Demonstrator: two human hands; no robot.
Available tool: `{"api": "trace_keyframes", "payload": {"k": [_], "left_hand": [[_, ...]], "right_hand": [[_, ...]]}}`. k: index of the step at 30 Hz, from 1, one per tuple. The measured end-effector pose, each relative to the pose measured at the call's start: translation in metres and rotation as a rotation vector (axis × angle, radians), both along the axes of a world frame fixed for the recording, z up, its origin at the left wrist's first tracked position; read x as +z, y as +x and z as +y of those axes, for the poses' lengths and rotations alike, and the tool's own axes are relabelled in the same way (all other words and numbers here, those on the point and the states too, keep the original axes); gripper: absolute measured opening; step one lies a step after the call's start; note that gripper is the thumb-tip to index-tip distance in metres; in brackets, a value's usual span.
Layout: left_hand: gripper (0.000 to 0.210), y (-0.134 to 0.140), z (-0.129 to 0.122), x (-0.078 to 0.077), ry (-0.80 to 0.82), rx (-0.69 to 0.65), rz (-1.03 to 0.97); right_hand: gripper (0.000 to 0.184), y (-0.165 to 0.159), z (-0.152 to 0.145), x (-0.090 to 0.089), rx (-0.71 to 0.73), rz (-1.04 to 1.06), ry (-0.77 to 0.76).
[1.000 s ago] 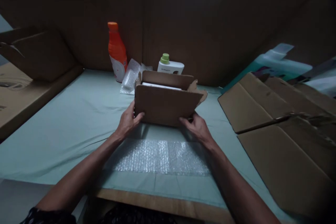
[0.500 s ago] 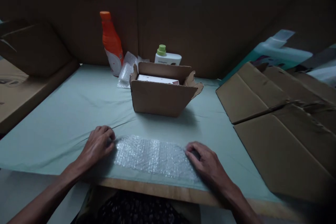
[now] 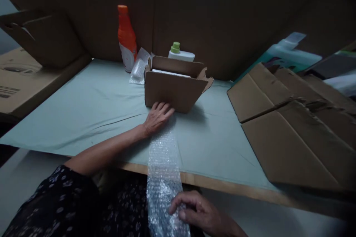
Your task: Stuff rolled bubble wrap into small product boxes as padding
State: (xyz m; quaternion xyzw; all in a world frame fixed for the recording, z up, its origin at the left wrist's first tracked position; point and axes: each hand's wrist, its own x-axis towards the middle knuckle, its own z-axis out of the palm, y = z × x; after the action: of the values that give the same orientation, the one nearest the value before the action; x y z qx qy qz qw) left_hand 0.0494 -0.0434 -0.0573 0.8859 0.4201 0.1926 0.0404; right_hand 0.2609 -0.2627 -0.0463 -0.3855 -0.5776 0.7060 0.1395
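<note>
A strip of bubble wrap (image 3: 164,170) runs lengthwise from the green-covered table down over its front edge toward my lap. My left hand (image 3: 159,116) lies on the strip's far end with fingers stretched out, their tips at the base of an open cardboard box (image 3: 172,90). Lower down, my right hand (image 3: 198,209) is over the hanging part of the wrap, fingers bent and thumb apart from the index finger. Whether it presses on the wrap is hard to see. A white item (image 3: 171,73) shows inside the box.
Behind the box stand an orange-and-white bottle (image 3: 127,40), a green-capped white bottle (image 3: 182,56) and a folded piece of bubble wrap (image 3: 138,72). Cardboard boxes (image 3: 289,148) and a teal jug (image 3: 292,54) are at right. Another carton (image 3: 23,77) sits at left.
The bubble wrap has turned from lying crosswise to lengthwise, its near end now over the edge. My left hand moved forward and right to the box; my right hand came back toward me.
</note>
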Motion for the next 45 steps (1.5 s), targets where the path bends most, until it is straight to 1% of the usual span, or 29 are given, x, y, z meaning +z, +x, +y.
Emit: {"api": "trace_keyframes", "payload": {"k": [2, 3, 4, 6, 7, 8, 9, 10, 11, 12, 14, 15, 17, 19, 21, 23, 24, 25, 27, 29, 31, 33, 35, 37, 38, 40, 42, 43, 45], "left_hand": [[0.048, -0.013, -0.020, 0.008, -0.036, -0.011, -0.128], [0.049, -0.025, -0.034, 0.013, -0.100, -0.042, -0.212], [0.047, -0.039, -0.050, 0.019, -0.203, -0.092, -0.299], [0.042, -0.069, -0.087, 0.031, -0.501, -0.229, -0.447], [0.046, -0.080, -0.106, 0.036, -0.665, -0.292, -0.485], [0.057, -0.088, -0.124, 0.039, -0.775, -0.305, -0.522], [0.073, -0.091, -0.141, 0.039, -0.838, -0.291, -0.540], [0.083, -0.090, -0.154, 0.037, -0.857, -0.238, -0.547], [0.085, -0.086, -0.163, 0.032, -0.847, -0.145, -0.552], [0.078, -0.078, -0.168, 0.026, -0.827, -0.033, -0.546], [0.063, -0.061, -0.167, 0.013, -0.784, 0.177, -0.505], [0.062, -0.054, -0.163, 0.007, -0.767, 0.245, -0.474], [0.069, -0.045, -0.152, -0.002, -0.736, 0.288, -0.398], [0.077, -0.044, -0.143, -0.007, -0.702, 0.286, -0.326], [0.080, -0.047, -0.139, -0.010, -0.695, 0.276, -0.256], [0.079, -0.051, -0.140, -0.010, -0.675, 0.254, -0.212], [0.077, -0.053, -0.142, -0.010, -0.641, 0.243, -0.211], [0.074, -0.055, -0.145, -0.009, -0.582, 0.238, -0.228], [0.067, -0.058, -0.153, -0.005, -0.436, 0.207, -0.296], [0.063, -0.061, -0.161, -0.001, -0.345, 0.129, -0.356], [0.057, -0.062, -0.166, -0.001, -0.336, 0.056, -0.362], [0.048, -0.061, -0.166, -0.005, -0.328, 0.066, -0.333], [0.043, -0.058, -0.160, -0.011, -0.288, 0.121, -0.294], [0.042, -0.056, -0.152, -0.016, -0.235, 0.153, -0.248], [0.041, -0.055, -0.148, -0.017, -0.208, 0.160, -0.226], [0.041, -0.057, -0.144, -0.016, -0.151, 0.155, -0.216], [0.041, -0.060, -0.144, -0.013, -0.108, 0.087, -0.238], [0.041, -0.062, -0.146, -0.011, -0.100, 0.032, -0.251], [0.041, -0.065, -0.149, -0.007, -0.125, -0.065, -0.271]], "right_hand": [[0.035, -0.010, -0.005, -0.004, -0.055, 0.075, -0.051], [0.036, -0.014, -0.008, -0.006, -0.115, 0.127, -0.101], [0.037, -0.018, -0.009, -0.007, -0.193, 0.194, -0.167], [0.038, -0.026, -0.009, -0.010, -0.362, 0.357, -0.312], [0.038, -0.030, -0.006, -0.010, -0.428, 0.433, -0.370], [0.038, -0.033, -0.003, -0.011, -0.478, 0.495, -0.403], [0.039, -0.036, 0.001, -0.010, -0.512, 0.539, -0.415], [0.042, -0.039, 0.006, -0.010, -0.533, 0.567, -0.412], [0.047, -0.042, 0.011, -0.010, -0.547, 0.581, -0.397], [0.054, -0.043, 0.015, -0.010, -0.562, 0.581, -0.375], [0.068, -0.041, 0.019, -0.010, -0.602, 0.526, -0.294], [0.073, -0.038, 0.020, -0.011, -0.624, 0.465, -0.228], [0.072, -0.029, 0.017, -0.011, -0.656, 0.279, -0.021], [0.056, -0.019, 0.013, -0.011, -0.632, 0.045, 0.294], [0.042, -0.014, 0.011, -0.012, -0.535, -0.169, 0.695], [0.041, -0.017, 0.014, -0.014, -0.390, -0.330, 1.049], [0.042, -0.020, 0.017, -0.016, -0.321, -0.384, 1.169], [0.042, -0.025, 0.021, -0.017, -0.264, -0.415, 1.246], [0.036, -0.033, 0.030, -0.019, -0.216, -0.408, 1.293], [0.032, -0.040, 0.039, -0.020, -0.238, -0.333, 1.252], [0.026, -0.043, 0.048, -0.018, -0.273, -0.273, 1.149], [0.024, -0.044, 0.055, -0.015, -0.311, -0.282, 1.069], [0.023, -0.043, 0.060, -0.013, -0.376, -0.344, 1.112], [0.023, -0.042, 0.062, -0.011, -0.422, -0.414, 1.244], [0.023, -0.041, 0.061, -0.011, -0.412, -0.442, 1.306], [0.024, -0.040, 0.059, -0.013, -0.314, -0.487, 1.361], [0.024, -0.040, 0.058, -0.016, -0.217, -0.513, 1.355], [0.023, -0.041, 0.058, -0.017, -0.202, -0.510, 1.339], [0.022, -0.043, 0.059, -0.019, -0.237, -0.453, 1.277]]}}
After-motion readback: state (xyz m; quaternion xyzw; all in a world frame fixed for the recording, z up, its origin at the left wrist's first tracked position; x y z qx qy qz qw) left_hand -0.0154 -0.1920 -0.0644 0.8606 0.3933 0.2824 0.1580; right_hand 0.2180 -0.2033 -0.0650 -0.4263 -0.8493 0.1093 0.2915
